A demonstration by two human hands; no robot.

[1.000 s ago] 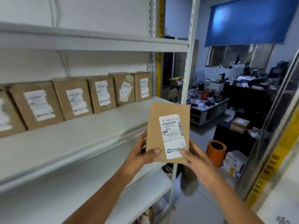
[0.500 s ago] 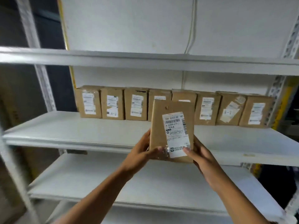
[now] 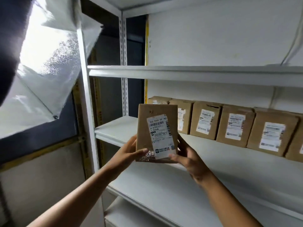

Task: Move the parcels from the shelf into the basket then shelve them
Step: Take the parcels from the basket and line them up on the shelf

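At left of frame, a window (image 3: 41, 66) with crumpled white sheeting. At centre, the left hand (image 3: 129, 153) and right hand (image 3: 188, 157) hold a brown parcel (image 3: 156, 133) upright before the shelf (image 3: 114, 128), fingers clamped on its lower edges. At right, a row of parcels (image 3: 234, 126) stands along the shelf's back.

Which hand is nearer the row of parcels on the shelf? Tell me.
Right. The right hand grips the held parcel on the side toward the row of parcels; the left hand grips the far side.
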